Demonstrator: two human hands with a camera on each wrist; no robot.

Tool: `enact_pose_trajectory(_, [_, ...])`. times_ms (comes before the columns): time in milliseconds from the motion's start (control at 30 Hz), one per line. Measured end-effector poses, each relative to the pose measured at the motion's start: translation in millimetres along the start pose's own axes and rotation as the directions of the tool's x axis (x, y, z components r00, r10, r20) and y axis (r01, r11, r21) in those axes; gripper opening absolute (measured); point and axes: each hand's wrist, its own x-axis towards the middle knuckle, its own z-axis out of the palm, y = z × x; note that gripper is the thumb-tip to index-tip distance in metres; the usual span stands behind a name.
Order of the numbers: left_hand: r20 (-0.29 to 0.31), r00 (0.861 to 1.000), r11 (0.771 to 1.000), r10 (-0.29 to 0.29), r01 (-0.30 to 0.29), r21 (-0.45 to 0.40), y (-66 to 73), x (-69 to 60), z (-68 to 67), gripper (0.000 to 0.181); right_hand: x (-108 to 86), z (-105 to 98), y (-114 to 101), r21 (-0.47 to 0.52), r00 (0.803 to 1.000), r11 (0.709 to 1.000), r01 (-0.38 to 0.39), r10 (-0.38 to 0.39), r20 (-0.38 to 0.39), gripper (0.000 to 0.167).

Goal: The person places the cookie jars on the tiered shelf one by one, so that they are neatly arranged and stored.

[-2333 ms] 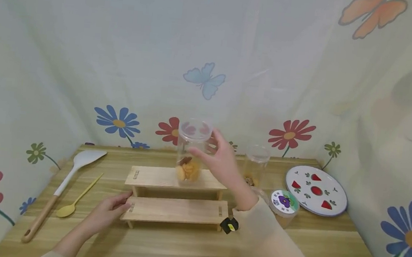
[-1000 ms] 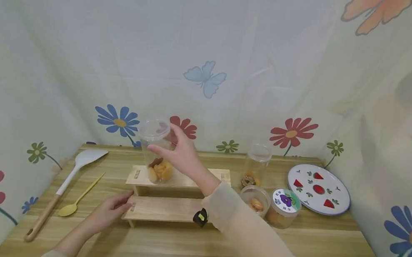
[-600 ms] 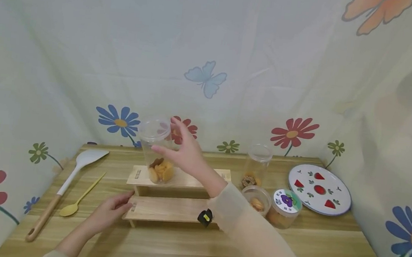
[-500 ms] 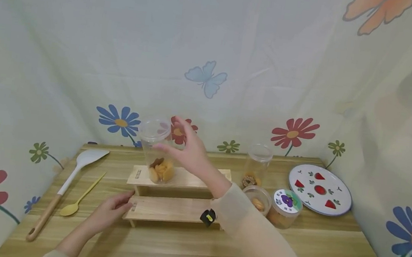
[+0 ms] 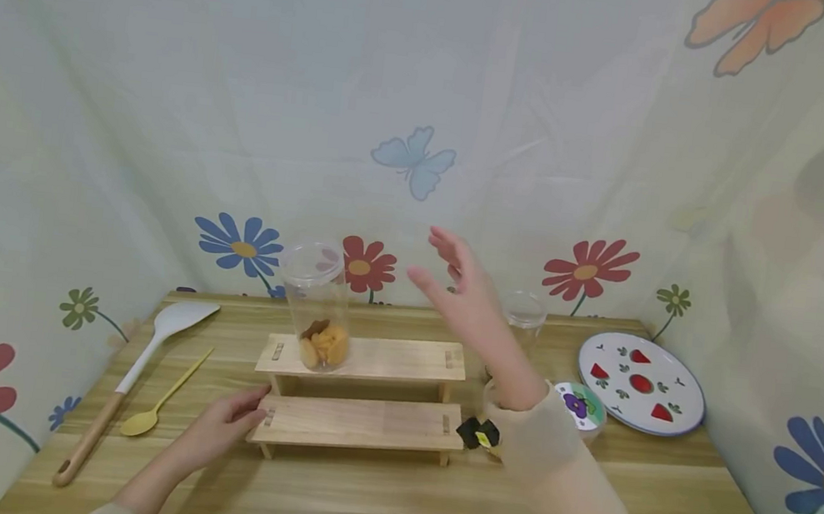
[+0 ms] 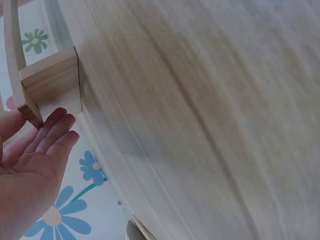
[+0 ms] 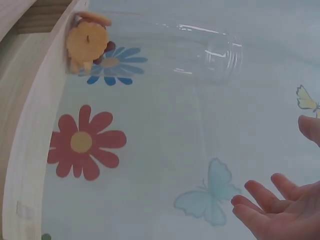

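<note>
On the left end of the upper step of a two-step wooden shelf (image 5: 364,424) stands a clear lidded jar (image 5: 312,305) with biscuits (image 5: 325,347) in its bottom. My right hand (image 5: 469,301) is in the air to the right of the jar, apart from it, fingers spread and holding nothing; the right wrist view agrees. My left hand (image 5: 219,428) holds the left end of the lower step. In the left wrist view, its thumb and fingers lie on either side of the board corner (image 6: 27,102).
A second clear jar (image 5: 525,309) and a jar with a flower-printed lid (image 5: 580,407) stand on the right, partly behind my right arm. A strawberry plate (image 5: 642,383) lies beyond. At left lie a white turner (image 5: 167,319) and a yellow spoon (image 5: 142,421).
My right hand carried the biscuit jar left to the shelf's left end, let go of it, and moved back to the right. The left hand stayed on the shelf.
</note>
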Motion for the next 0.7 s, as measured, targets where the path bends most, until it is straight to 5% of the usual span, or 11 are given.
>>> enact_pose_trajectory(700, [-0.017, 1.000, 1.000, -0.020, 0.020, 0.022, -1.0, 1.4, 1.1, 0.049, -48.5, -66, 76, -0.138, 0.964, 0.970, -0.201, 0.171, -0.205, 0.073])
